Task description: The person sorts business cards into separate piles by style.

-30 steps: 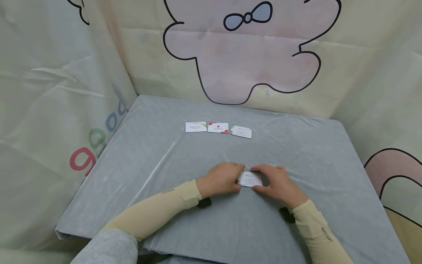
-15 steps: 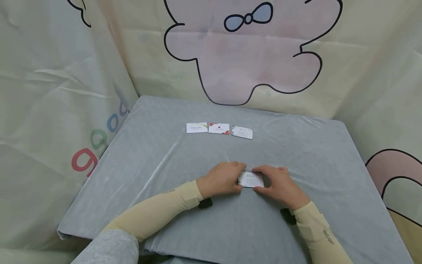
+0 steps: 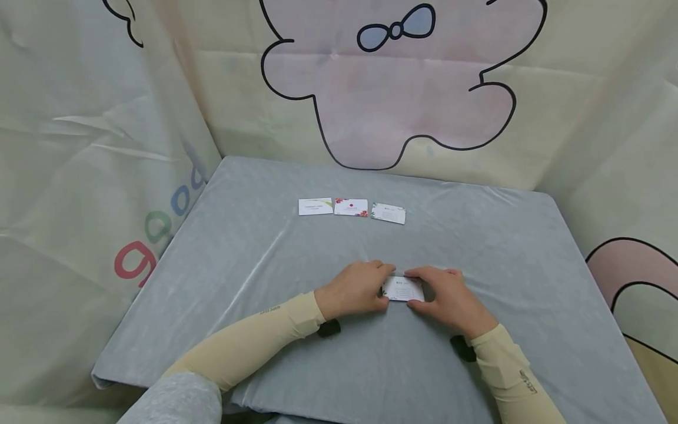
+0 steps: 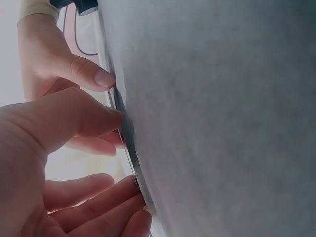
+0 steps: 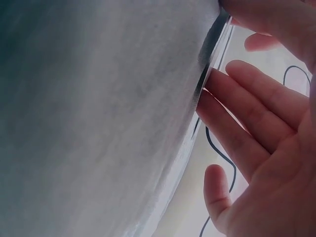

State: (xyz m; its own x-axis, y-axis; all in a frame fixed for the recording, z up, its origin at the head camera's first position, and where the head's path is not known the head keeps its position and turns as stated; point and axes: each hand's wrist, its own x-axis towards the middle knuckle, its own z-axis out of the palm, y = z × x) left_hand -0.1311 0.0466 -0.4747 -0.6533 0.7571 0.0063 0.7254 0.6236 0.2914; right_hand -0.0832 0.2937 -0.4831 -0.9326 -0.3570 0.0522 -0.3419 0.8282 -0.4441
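Observation:
A white business card (image 3: 404,288) with dark print and leafy corners lies level between my two hands, low over the grey cloth. At its left end my left hand (image 3: 354,288) holds it, thumb at the near corner and index finger at the far one. My right hand (image 3: 446,295) pinches the right part between thumb and index finger across the near and far edges. In the left wrist view the card shows only as a thin edge by the left thumb (image 4: 101,118). The right wrist view has the right hand's other fingers (image 5: 247,118) extended, tips near the cloth.
Farther back lie a white card with a yellow-green curve (image 3: 315,206), a card with red flowers (image 3: 351,207) and a leafy-cornered card (image 3: 388,213), side by side. Grey cloth (image 3: 254,341) covers the table. Printed curtains (image 3: 228,106) stand behind and at both sides.
Both hands and the card between them stay in practically the same place. The whole view shifts slightly with the head.

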